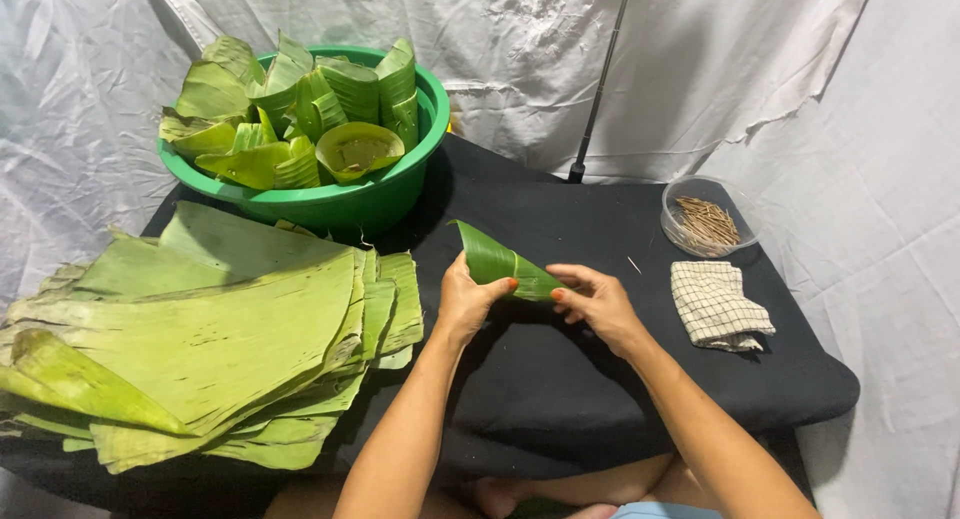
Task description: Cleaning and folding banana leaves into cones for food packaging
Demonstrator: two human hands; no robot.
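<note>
The person's left hand (467, 301) and right hand (598, 301) meet over the middle of the black-covered table (590, 379), both closed on one rolled banana-leaf cone (503, 263). The cone lies between the hands, tilted, with its wide mouth up and to the left above the left hand and its narrow end pointing toward the right hand. The left hand's fingers are curled around the cone's lower side, thumb on top. The right hand pinches the narrow end between thumb and fingertips, the other fingers loosely bent.

Positions relative to the cone:
- Left of it and nearer the person: a stack of flat banana leaves (210, 339), fanned across the table's left half
- Behind it and to the left: a green basin (345, 201) filled with finished leaf cones (358, 149)
- Right of it and slightly behind: a clear bowl (708, 216) holding thin wooden sticks
- Right of it, just beside the right hand: a folded checked cloth (718, 304)

One loose stick (634, 265) lies on the table between cone and cloth
</note>
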